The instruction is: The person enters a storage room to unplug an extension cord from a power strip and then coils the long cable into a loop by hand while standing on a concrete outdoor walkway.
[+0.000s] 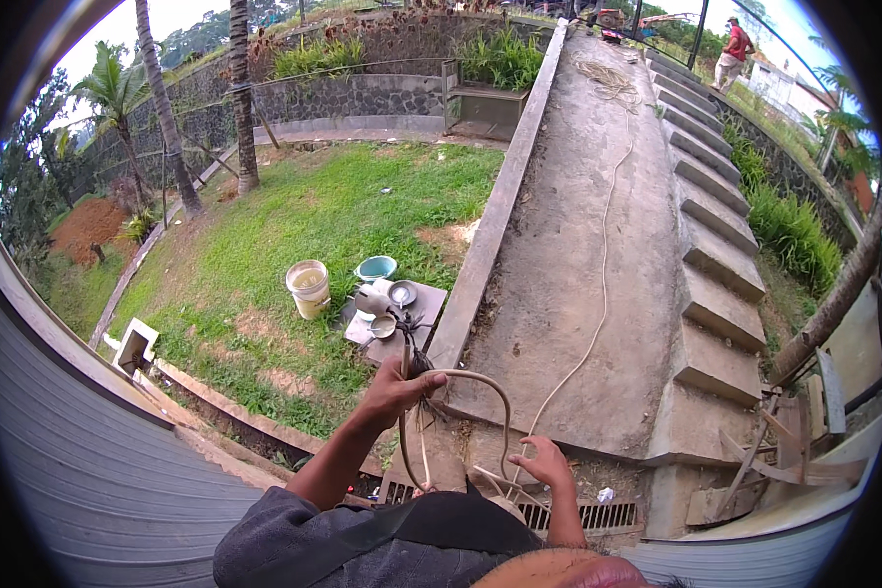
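My right hand (545,464) is hanging with fingers parted beside the tan cable (507,407)—whether touching, I can't tell. My left hand (396,394) is clenching the loop's far end; it's probably feeling springy, light, wanting a grip near the bend. Beyond, a thin cord (605,284) is trailing up the ramp (568,225).

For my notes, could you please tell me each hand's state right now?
Left hand: closed, holding a looped cable.
Right hand: open beside the cable; contact unclear.

Two hands (397,394) (545,464), one bucket (310,291), one basin (375,269), perhaps two cables (508,416) (604,269).
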`<action>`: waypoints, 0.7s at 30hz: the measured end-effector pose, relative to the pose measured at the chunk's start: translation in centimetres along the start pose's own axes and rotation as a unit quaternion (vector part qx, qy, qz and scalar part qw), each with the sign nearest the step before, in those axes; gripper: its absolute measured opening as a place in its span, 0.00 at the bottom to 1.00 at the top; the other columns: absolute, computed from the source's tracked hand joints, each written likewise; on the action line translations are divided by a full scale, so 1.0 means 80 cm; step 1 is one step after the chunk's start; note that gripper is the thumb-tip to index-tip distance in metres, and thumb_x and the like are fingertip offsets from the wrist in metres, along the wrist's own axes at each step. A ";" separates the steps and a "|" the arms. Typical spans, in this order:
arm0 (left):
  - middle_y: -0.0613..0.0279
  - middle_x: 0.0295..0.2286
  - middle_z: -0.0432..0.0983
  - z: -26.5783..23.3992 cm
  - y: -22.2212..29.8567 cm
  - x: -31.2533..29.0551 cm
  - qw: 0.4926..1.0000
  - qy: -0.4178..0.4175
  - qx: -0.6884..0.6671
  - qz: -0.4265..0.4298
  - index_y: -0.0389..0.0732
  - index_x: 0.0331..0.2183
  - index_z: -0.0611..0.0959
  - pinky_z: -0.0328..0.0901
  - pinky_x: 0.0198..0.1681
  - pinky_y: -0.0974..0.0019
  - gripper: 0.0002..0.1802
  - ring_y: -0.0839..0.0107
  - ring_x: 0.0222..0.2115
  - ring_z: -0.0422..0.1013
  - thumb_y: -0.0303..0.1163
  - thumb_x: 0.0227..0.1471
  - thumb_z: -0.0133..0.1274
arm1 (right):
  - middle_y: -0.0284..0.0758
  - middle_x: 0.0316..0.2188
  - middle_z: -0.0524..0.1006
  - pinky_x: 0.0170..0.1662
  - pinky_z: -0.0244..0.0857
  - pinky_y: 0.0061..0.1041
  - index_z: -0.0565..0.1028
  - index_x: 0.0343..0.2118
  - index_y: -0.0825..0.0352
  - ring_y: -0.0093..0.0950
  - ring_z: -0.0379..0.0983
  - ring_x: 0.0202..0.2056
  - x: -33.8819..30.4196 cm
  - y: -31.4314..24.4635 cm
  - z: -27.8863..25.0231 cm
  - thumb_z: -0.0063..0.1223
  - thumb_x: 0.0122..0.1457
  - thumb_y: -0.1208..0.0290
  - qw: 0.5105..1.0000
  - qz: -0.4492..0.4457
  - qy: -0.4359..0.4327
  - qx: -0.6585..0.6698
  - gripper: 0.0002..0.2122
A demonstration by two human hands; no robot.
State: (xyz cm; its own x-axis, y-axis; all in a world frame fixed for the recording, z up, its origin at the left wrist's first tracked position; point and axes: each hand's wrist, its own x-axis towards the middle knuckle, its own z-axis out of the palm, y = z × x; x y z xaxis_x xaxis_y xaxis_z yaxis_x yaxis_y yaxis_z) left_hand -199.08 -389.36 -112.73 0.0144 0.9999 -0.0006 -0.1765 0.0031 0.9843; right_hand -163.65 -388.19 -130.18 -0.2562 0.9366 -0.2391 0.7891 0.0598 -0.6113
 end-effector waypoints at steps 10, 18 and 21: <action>0.67 0.18 0.70 0.005 0.040 0.029 0.947 0.244 -0.109 0.176 0.39 0.28 0.78 0.66 0.27 0.70 0.11 0.78 0.18 0.65 0.33 0.58 0.60 | 0.35 0.47 0.74 0.54 0.64 0.44 0.78 0.42 0.60 0.39 0.69 0.54 0.047 0.112 0.082 0.69 0.48 0.62 0.994 -0.027 0.002 -0.108 0.19; 0.72 0.15 0.69 0.002 0.042 0.081 0.901 0.398 0.054 0.166 0.41 0.21 0.81 0.46 0.15 0.75 0.18 0.84 0.12 0.57 0.41 0.55 0.65 | 0.42 0.27 0.80 0.49 0.65 0.46 0.81 0.27 0.61 0.45 0.76 0.37 0.099 0.169 -0.063 0.66 0.48 0.54 0.980 0.063 0.109 -0.156 0.15; 0.73 0.13 0.65 -0.008 0.042 0.093 0.873 0.451 0.104 0.153 0.41 0.20 0.81 0.47 0.15 0.74 0.19 0.83 0.12 0.56 0.43 0.54 0.65 | 0.44 0.26 0.81 0.36 0.69 0.44 0.81 0.26 0.60 0.47 0.79 0.33 0.096 0.159 -0.163 0.64 0.49 0.57 0.954 0.104 0.222 -0.171 0.11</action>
State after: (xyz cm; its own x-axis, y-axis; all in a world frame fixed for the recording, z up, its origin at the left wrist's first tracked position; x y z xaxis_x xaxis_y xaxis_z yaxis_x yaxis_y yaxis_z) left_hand -200.23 -381.89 -109.52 -0.7991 0.5589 0.2216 0.1480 -0.1743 0.9735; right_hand -148.27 -375.76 -129.98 0.1283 0.9898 0.0613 0.9527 -0.1058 -0.2851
